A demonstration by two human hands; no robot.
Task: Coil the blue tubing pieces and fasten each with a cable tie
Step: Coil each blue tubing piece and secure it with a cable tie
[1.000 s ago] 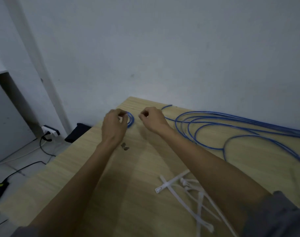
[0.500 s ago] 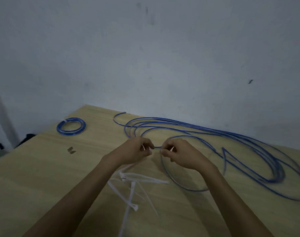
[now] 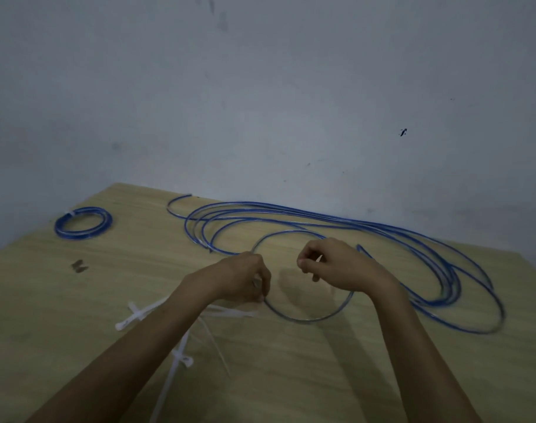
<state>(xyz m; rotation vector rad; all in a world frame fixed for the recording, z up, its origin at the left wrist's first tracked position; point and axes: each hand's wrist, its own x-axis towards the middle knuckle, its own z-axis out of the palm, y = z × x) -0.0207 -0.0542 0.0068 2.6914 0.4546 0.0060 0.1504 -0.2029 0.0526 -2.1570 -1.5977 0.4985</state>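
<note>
Finished coil (image 3: pixel 83 223), tied with a white cable tie, parked at far left corner of table (image 3: pixel 62 315), well apart from the work, presumably to keep done pieces out of the way; loose blue tubing (image 3: pixel 337 219) strung in long loops along the wall side, within reach for feeding; spare cable ties (image 3: pixel 181 355) scattered near, just under left forearm, handy for fastening; small dark scrap (image 3: pixel 79 266) left of hands

Fresh loop (image 3: pixel 303 318) forming between both hands, roughly circular, flat on or just above table, blurred; judged early in winding a second coil, no tie on it yet

Left hand (image 3: pixel 245 277) knuckles up, fingers curled, pinching tubing at loop's left side; right hand (image 3: pixel 331 265) opposite, wrist raised, fingers curled inward over loop's upper right; actual grip on tubing hidden behind knuckles, cannot tell for sure; forearms converging from below
</note>
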